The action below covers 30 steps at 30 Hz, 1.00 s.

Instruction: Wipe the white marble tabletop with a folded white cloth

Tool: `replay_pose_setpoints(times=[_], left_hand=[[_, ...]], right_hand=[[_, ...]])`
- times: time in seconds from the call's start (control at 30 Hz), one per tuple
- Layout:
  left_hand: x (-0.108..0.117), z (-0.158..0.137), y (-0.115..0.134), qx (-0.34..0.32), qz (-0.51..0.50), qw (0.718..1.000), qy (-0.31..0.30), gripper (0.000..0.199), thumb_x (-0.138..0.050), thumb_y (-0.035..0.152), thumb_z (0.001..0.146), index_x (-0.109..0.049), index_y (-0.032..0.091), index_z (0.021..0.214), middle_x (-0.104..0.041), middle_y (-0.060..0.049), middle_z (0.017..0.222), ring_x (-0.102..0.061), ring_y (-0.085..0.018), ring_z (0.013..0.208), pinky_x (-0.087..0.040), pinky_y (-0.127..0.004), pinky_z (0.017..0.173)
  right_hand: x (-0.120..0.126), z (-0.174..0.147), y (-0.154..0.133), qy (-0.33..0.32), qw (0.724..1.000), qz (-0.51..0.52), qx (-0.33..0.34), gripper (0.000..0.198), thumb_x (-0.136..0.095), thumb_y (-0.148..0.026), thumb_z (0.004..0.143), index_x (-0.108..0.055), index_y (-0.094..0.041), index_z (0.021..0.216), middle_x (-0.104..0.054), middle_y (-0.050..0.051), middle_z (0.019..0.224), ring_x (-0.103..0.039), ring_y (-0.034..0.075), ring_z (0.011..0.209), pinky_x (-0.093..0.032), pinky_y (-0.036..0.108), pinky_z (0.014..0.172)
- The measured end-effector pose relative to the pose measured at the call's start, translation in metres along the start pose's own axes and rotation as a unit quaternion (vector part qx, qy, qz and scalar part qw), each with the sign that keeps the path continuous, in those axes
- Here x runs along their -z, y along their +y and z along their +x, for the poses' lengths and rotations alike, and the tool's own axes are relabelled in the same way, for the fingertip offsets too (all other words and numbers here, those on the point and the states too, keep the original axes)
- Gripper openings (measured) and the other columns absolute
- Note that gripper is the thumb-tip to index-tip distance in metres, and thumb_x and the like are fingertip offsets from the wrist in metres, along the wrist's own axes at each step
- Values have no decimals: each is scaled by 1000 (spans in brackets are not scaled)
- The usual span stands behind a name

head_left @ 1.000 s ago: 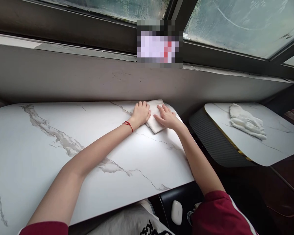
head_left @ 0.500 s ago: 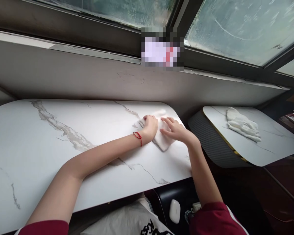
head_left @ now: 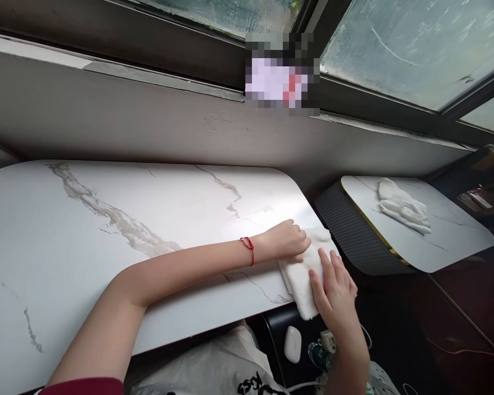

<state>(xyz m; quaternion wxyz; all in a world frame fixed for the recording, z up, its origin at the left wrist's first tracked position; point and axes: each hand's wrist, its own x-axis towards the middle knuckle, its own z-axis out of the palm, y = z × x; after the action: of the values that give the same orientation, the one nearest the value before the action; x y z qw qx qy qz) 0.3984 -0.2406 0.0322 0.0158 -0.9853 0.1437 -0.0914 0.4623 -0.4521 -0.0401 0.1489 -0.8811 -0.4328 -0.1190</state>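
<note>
A folded white cloth (head_left: 302, 282) lies at the right end of the white marble-patterned table (head_left: 197, 219), its near corner hanging over the front edge. My left hand (head_left: 286, 240), with a red string bracelet at the wrist, is closed on the cloth's left part, the fingers curled under. My right hand (head_left: 336, 282) rests on the cloth's right side at the table edge, fingers spread over it.
A second, smaller marble-topped table (head_left: 448, 225) stands to the right, with a crumpled white cloth (head_left: 403, 206) on it. A white rounded case (head_left: 292, 344) sits on a black surface below the table, near a clear bottle (head_left: 319, 356). Behind run a wall and windows (head_left: 395, 49).
Both hands and the folded cloth have moved right and toward me, from the table's far right part to its front right edge. My left fingers have curled closed.
</note>
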Motion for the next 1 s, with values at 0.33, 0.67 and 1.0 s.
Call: replay_pose_setpoints(times=[0.33,0.67,1.0], left_hand=[[-23,0,30,105,116,988,22,42,-42,32,105,-72,3,108,-72,-20,107,-65,-27,96,-44,-37,82],[-40,0,-42,210,61,975,51,51,-41,36,105,-59,-4,132,-63,-24,131,-55,-33,121,-36,-42,104],[-38,-30,-113,269,18,962,37,54,-35,-3,92,-49,4,143,-47,-22,152,-43,-28,142,-34,-43,111]], right_hand=[[-13,70,45,-20,996,82,44,52,-35,-46,100,-43,-30,148,-49,12,151,-47,33,138,-36,57,110],[-55,156,35,-4,993,68,93,53,-35,-41,98,-46,-23,146,-50,17,149,-44,33,141,-39,58,108],[-92,270,-20,-40,987,104,113,57,-37,-37,90,-49,-21,143,-52,15,148,-46,32,135,-37,58,110]])
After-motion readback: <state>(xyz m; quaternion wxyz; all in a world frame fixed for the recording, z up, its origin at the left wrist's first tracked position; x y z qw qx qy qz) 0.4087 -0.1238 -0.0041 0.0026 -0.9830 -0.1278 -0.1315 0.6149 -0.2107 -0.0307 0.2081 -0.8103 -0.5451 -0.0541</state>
